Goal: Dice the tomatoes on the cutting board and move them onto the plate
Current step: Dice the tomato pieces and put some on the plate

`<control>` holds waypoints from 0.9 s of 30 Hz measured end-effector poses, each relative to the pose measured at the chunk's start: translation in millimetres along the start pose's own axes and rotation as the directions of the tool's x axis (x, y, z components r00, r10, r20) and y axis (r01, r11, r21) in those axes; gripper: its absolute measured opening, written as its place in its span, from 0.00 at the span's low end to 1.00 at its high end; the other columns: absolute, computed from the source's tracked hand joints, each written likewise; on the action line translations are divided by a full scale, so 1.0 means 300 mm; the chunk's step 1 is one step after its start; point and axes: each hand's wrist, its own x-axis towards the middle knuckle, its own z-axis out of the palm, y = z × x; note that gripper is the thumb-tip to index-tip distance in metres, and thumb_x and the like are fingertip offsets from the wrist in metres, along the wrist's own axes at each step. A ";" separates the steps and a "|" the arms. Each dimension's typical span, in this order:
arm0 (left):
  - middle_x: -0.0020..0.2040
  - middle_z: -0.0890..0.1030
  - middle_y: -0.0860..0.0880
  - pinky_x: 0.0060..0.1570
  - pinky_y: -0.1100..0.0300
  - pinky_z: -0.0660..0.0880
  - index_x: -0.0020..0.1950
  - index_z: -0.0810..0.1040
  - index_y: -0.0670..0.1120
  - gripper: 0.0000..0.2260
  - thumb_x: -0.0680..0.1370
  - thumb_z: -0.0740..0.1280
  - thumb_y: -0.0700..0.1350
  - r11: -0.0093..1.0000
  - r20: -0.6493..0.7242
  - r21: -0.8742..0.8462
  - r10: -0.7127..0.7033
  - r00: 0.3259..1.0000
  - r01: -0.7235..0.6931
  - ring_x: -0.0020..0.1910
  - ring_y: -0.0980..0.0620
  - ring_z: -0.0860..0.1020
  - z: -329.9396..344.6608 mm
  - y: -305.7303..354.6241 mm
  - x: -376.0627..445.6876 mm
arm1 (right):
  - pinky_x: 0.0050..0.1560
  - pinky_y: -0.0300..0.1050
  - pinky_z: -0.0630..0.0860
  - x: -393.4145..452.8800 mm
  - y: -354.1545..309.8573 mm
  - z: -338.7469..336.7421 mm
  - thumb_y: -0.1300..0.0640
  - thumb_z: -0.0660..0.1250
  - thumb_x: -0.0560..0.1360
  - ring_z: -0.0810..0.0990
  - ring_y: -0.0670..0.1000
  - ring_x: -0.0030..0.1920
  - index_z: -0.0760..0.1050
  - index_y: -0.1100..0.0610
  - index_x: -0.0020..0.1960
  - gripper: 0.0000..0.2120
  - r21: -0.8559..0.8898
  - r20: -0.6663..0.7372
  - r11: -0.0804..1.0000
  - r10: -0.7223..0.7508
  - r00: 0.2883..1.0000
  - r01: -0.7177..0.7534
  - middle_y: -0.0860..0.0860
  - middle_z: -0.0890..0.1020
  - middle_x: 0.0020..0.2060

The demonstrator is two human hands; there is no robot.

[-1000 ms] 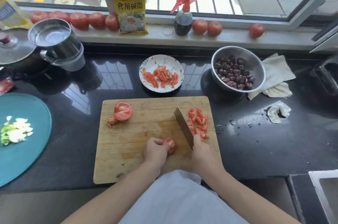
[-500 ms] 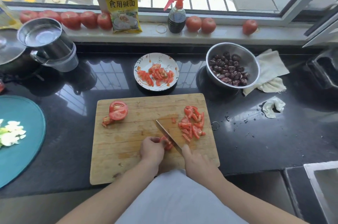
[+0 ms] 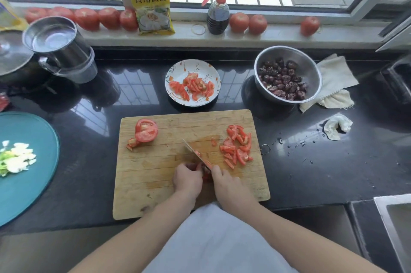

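A wooden cutting board (image 3: 155, 186) lies on the black counter. My right hand (image 3: 229, 186) grips a knife (image 3: 195, 153) whose blade slants down into a small tomato piece (image 3: 205, 173). My left hand (image 3: 188, 180) holds that piece with curled fingers, hiding most of it. A heap of diced tomato (image 3: 238, 147) lies at the board's right side. Half a tomato (image 3: 145, 131) sits at the board's far left with a few scraps beside it. Behind the board stands a flowered white plate (image 3: 175, 70) holding tomato pieces (image 3: 193, 86).
A steel bowl of dark dried fruit (image 3: 287, 75) and a cloth (image 3: 333, 82) stand at the back right. A teal board (image 3: 24, 183) with chopped white vegetable lies at the left, a steel pot (image 3: 60, 47) behind it. Whole tomatoes (image 3: 86, 19), a spray bottle (image 3: 218, 12) and a yellow packet (image 3: 151, 3) line the sill.
The knife has tipped from standing upright beside the diced heap to slanting down and left into the piece under my left hand. The camera view has shifted slightly.
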 end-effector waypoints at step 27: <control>0.46 0.85 0.50 0.57 0.46 0.82 0.47 0.78 0.51 0.10 0.75 0.80 0.48 0.989 0.073 -0.141 0.053 0.996 -0.043 0.49 0.49 0.85 0.006 -0.043 -0.004 | 0.38 0.53 0.67 -0.122 0.103 -0.034 0.68 0.50 0.75 0.72 0.61 0.39 0.54 0.49 0.48 0.14 0.161 -0.053 0.986 0.051 0.997 -0.042 0.47 0.67 0.34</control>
